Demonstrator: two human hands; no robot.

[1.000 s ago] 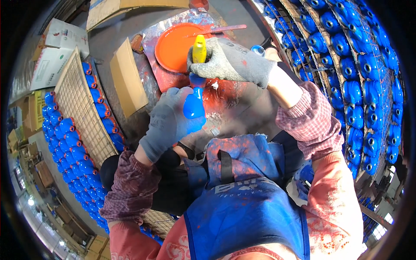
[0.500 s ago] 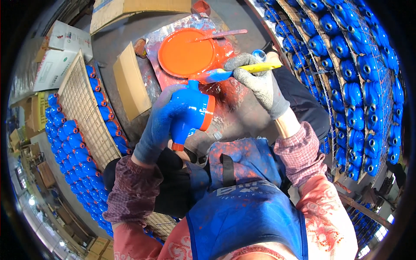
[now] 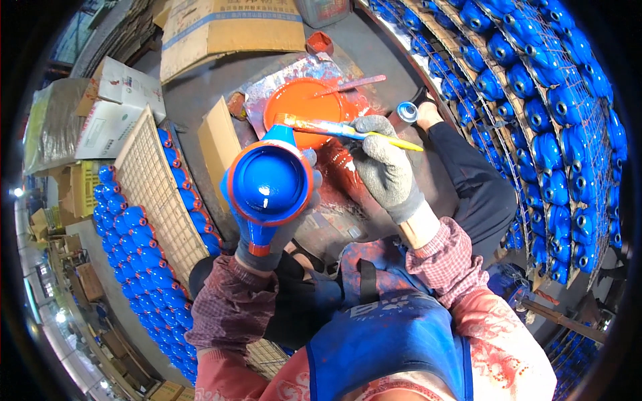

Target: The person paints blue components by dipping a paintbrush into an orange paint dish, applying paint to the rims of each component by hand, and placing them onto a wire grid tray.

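Left hand (image 3: 289, 230), gray glove stained blue, is curled round the underside and right side of a blue two-necked housing (image 3: 271, 184); fingertips show along its right edge, the rest of the grip is hidden behind it. Housing is held up off the floor in front of the apron (image 3: 388, 334), round opening facing the camera, glossy blue inside, orange-red rim (image 3: 231, 175) round the mouth. One neck points away from the person, the other back toward the left wrist with a red end on it. Right hand (image 3: 388, 170), gray glove, is closed in a pinch on a paintbrush (image 3: 334, 128), yellow handle end sticking out to the right, ferrule and shaft smeared blue and orange. Bristles sit at the end of the far neck; cannot tell if they actually touch. Just beyond, partly behind brush and neck, is a round orange paint pan (image 3: 267, 110) on a paint-splashed sheet (image 3: 257, 90), with a stirring stick (image 3: 361, 83) over its edge. Small red cup (image 3: 319, 43) on the far side of the pan, metal can (image 3: 404, 113) to the right near the person's foot. Cardboard strip (image 3: 221, 140) stands left of the pan. Blue castings (image 3: 140, 260) with red ends sit in rows at left beside a wire mesh panel (image 3: 157, 190); more fill the wire rack (image 3: 562, 167) at right.
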